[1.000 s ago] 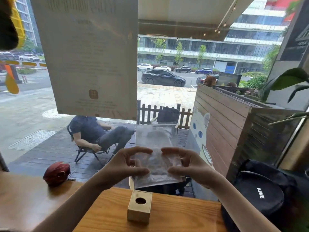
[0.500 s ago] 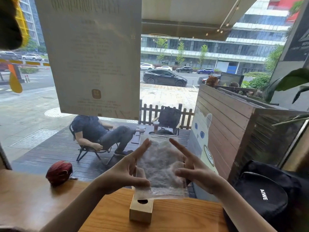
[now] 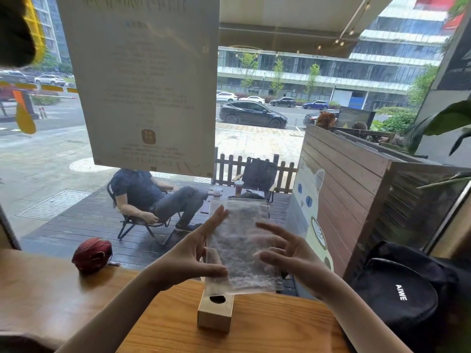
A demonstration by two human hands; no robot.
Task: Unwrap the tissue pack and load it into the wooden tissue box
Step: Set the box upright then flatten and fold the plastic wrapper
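Observation:
A clear plastic wrapper (image 3: 239,247) stands upright in the air above the table, see-through and crinkled. My left hand (image 3: 196,253) pinches its lower left corner between thumb and fingers, the other fingers stretched up along its left edge. My right hand (image 3: 283,253) hovers at the wrapper's right side with fingers spread and blurred; whether it touches the plastic I cannot tell. Below the wrapper sits the small wooden tissue box (image 3: 215,313) with a round hole in its top, on the wooden table (image 3: 280,327).
A red round object (image 3: 92,254) lies on the counter at the left. A black bag (image 3: 402,294) marked AIWE sits at the right. A window with a hanging poster (image 3: 142,82) faces me; a person sits outside.
Both hands and the wrapper have dropped lower, toward the wooden box. My right hand has released its pinch and spread its fingers beside the plastic.

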